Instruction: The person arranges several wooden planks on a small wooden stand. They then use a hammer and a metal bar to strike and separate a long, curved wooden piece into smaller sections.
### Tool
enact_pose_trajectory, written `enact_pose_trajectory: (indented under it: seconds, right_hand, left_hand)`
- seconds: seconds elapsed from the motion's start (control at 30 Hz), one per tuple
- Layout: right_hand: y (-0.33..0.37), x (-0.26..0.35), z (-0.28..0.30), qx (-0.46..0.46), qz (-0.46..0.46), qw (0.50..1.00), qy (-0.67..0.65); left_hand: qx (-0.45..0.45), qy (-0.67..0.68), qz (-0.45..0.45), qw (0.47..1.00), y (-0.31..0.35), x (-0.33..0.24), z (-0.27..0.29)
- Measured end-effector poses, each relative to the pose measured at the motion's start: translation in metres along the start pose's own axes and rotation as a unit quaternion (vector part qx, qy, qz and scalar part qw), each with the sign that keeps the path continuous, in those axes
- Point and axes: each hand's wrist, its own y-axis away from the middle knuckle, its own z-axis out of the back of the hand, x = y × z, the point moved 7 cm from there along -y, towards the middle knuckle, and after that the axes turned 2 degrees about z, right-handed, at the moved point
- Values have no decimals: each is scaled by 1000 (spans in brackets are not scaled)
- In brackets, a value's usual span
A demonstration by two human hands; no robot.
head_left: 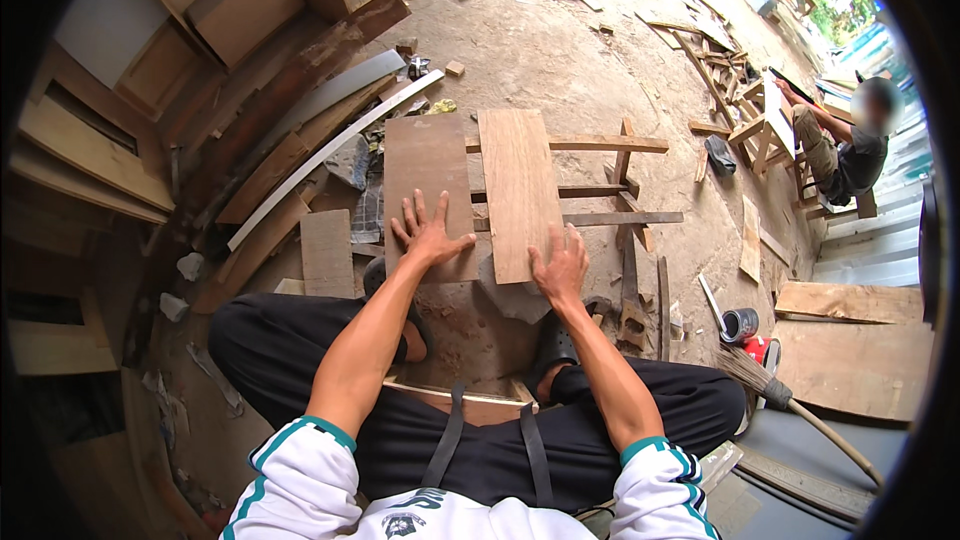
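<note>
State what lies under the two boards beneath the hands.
Wooden frame rails run under the lighter board and darker board; the covered stretches are hidden.

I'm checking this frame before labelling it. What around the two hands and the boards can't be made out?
- Head view: near edge of the darker board, covered by the left hand.
- Near end of the lighter board, under the right hand.
- What the boards rest on: only parts of the wooden frame show.
- Small can: contents too small to tell.
</note>
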Motion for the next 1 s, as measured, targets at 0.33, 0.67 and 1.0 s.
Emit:
enact_pose_trajectory:
  seconds: [0.33, 0.67, 1.0]
  right_hand:
    - [-16, 68, -16, 151, 88, 980, 94]
    - [-29, 81, -13, 204, 51, 975, 74]
    - [-49, 93, -20, 174, -33, 983, 48]
  left_hand:
    - [-8, -1, -9, 1000, 3, -6, 2]
    - [-46, 5, -30, 998, 7, -2, 8]
    - [-355, 467, 66, 807, -8, 212, 49]
